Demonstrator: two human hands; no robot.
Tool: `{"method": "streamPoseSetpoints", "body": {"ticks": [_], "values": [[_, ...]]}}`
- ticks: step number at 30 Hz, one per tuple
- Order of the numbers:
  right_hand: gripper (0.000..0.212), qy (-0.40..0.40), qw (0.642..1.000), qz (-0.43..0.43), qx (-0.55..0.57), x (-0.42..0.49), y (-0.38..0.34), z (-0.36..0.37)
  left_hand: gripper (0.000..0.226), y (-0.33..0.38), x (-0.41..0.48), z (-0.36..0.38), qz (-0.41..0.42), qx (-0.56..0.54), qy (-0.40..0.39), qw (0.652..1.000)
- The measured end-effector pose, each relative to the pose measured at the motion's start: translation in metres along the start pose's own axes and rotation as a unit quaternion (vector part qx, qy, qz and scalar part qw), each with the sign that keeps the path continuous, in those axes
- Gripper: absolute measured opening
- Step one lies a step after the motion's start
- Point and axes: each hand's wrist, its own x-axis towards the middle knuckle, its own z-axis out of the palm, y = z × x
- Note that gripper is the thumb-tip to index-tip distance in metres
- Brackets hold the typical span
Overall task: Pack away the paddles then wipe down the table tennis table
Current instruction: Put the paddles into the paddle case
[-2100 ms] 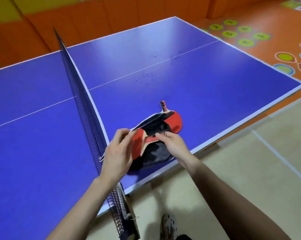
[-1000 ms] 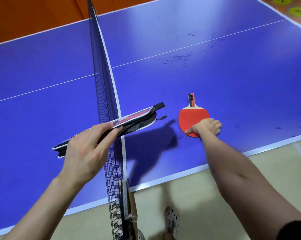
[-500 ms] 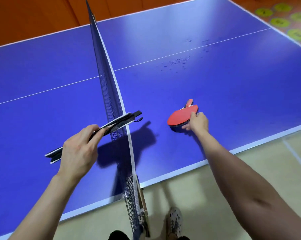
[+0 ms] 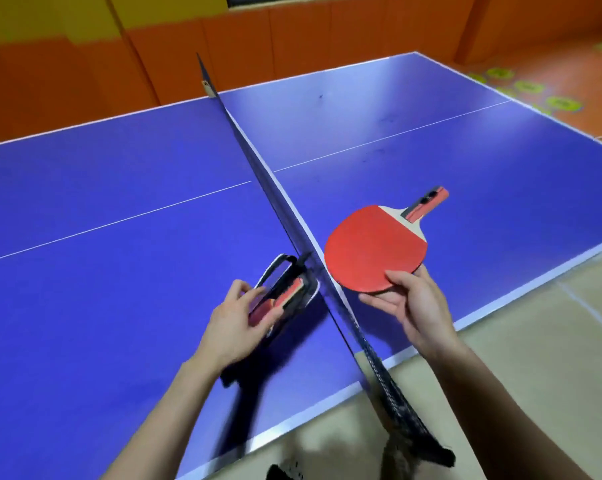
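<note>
Lifted off table: red paddle, pinched at its edge in right hand; open case gripped in left hand.

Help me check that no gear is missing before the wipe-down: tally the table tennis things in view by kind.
Paddles: 2, the red paddle in the right hand and the cased paddle
Paddle case: 1, gripped by the left hand
Net: 1
Table: 1
Total: 5
</note>
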Motion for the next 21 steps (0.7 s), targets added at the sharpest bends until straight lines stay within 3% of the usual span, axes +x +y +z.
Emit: {"method": "streamPoseSetpoints", "body": {"ticks": [2, 5, 10, 16, 18, 20, 21], "values": [[0.031, 0.023, 1.0, -0.005, 0.009, -0.024, 0.017, 0.024, 0.034, -0.011, -0.013, -0.002, 0.018, -0.039, -0.021, 0.999], [0.03, 0.045, 0.999, -0.014, -0.007, -0.056, 0.037, 0.049, 0.051, -0.02, -0.028, -0.005, 0.037, -0.03, -0.036, 0.998], [0.024, 0.076, 0.974, -0.007, -0.215, -0.097, 0.081, 0.072, 0.048, -0.025, -0.048, -0.014, 0.041, -0.02, 0.014, 0.999], [0.022, 0.061, 0.954, -0.005, -0.294, -0.155, 0.153, 0.117, 0.047, -0.025, -0.096, -0.044, 0.092, -0.057, 0.058, 0.992], [0.037, 0.034, 0.895, -0.032, -0.443, -0.172, 0.173, 0.13, 0.052, -0.03, -0.119, -0.053, 0.093, -0.075, 0.065, 0.991], [0.056, 0.011, 0.777, -0.065, -0.626, -0.195, 0.193, 0.136, 0.052, -0.043, -0.144, -0.062, 0.079, -0.099, 0.066, 0.99], [0.056, 0.027, 0.724, -0.082, -0.685, -0.209, 0.201, 0.136, 0.05, -0.051, -0.157, -0.068, 0.071, -0.116, 0.063, 0.989]]}}
